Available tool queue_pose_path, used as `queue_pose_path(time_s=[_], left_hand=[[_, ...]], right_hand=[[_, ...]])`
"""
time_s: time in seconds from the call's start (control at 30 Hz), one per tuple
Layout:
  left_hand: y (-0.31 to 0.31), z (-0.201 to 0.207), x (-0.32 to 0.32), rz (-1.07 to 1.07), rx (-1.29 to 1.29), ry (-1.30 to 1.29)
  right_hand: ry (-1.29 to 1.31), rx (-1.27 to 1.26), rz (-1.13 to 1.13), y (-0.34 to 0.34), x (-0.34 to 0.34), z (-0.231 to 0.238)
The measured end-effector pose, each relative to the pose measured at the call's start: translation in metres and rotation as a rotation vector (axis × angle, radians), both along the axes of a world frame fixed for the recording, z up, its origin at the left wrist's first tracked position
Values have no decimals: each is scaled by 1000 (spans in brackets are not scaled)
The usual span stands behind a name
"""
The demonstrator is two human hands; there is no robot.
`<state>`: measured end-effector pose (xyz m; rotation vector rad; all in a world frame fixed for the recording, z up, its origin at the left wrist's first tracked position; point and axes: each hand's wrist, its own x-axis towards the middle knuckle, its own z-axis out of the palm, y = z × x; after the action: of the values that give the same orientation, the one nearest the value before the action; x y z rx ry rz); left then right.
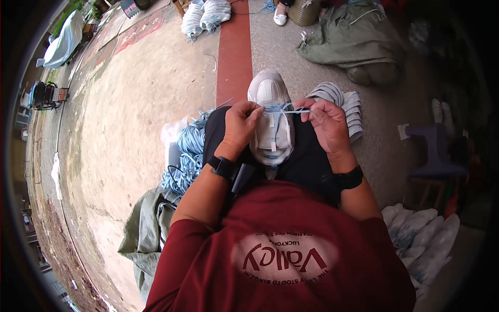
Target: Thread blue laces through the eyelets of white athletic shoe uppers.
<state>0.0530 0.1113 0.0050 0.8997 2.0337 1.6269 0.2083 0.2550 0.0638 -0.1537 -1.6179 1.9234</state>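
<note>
A white sneaker (267, 83) rests between my knees, its toe pointing away from me. A light blue shoelace (285, 109) runs across its upper and is drawn out to both sides. At the shoe's left edge, my left hand (243, 124) is closed in a pinch on one part of the lace. My right hand (328, 125) pinches the other part just right of the shoe, thumb against fingers. Where the lace crosses, loops show over the shoe, but their exact path is too small to follow. Beside my left knee lies a pile of light blue laces (192, 139).
Stacked pale shoe pieces (353, 112) lie to the right of the sneaker. A green sack (358, 39) sits far right, near another person's white shoe (280, 18). More white shoes (429, 236) are at lower right, below a purple stool (434, 166). Green cloth (145, 223) lies at left.
</note>
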Motion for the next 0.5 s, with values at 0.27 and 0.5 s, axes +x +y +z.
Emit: queue_pose_path(time_s=[0.27,0.5], left_hand=[[39,59,22,-323,-719,730],[-57,69,-25,-61,-910,873]], right_hand=[[-89,-80,223,-17,10,-12],[-59,-370,-388,98,134,-53]])
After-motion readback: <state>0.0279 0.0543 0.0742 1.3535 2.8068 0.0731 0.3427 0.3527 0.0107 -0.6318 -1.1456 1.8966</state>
